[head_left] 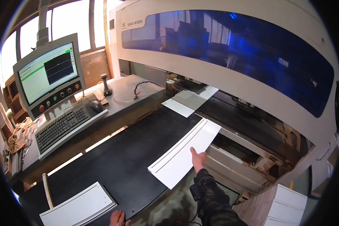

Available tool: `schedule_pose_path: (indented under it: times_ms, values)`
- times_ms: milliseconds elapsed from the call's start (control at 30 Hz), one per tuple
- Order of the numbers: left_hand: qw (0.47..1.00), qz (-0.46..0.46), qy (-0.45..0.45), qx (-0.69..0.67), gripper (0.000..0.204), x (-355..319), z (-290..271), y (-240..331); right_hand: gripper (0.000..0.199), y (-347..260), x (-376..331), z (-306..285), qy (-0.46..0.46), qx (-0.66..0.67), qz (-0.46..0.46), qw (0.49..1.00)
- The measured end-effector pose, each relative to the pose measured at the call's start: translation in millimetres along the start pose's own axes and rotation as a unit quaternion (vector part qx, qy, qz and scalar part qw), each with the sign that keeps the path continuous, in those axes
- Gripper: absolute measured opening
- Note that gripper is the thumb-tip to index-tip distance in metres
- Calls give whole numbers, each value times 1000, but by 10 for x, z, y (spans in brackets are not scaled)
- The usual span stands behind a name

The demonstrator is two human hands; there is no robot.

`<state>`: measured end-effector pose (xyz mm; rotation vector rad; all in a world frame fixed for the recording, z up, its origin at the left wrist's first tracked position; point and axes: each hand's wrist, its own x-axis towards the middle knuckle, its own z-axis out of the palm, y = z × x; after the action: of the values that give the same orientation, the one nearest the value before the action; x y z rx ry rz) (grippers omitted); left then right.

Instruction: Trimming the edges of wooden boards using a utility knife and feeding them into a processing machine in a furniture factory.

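Observation:
My right hand (199,160) grips the near right edge of a long white grooved panel (184,154), its thumb on top and its other fingers mostly hidden. The panel lies slanted over the black table (128,150), its far end reaching the machine's side. At the bottom edge, my left hand (118,218) rests by the table's near edge, beside a small stack of similar white panels (79,205). Its fingers are loosely bent with nothing visible in them, and part of the hand is cut off. Another white panel (182,107) lies partly inside the machine opening, under a greyish plate (188,96).
A large white machine with a blue window (229,41) spans the back. At left stand a monitor (49,71), a keyboard (62,124), a mouse (96,106) and a handheld scanner (106,86). A blue coiled hose (148,82) lies nearby. More white panels (284,205) are stacked at lower right.

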<state>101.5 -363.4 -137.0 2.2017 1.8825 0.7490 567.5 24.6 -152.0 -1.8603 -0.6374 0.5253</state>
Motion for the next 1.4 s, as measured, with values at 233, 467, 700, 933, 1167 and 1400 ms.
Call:
schedule_pose_path:
  times_ms: [233, 467, 700, 933, 1167, 1400]
  values:
    - [1000, 23, 5, 14, 49, 61, 36, 30, 101, -101, -45, -117, -7, -9, 6, 1000]
    - [1000, 14, 2, 21, 50, 69, -17, 103, 101, -50, 12, -127, -21, -5, 10, 1000]
    - [1000, 17, 9, 16, 49, 78, -51, 158, 98, 43, 59, -83, -5, -4, 5, 1000]
    - [1000, 5, 3, 25, 50, 57, -33, 107, 94, 8, 30, -79, -15, 16, 16, 1000]
    - [1000, 20, 7, 21, 50, 76, -17, 102, 94, 49, 79, -45, 1, -23, 13, 1000]
    - [1000, 9, 8, 13, 50, 72, -14, 133, 100, -100, -24, -130, -25, -3, 19, 999]
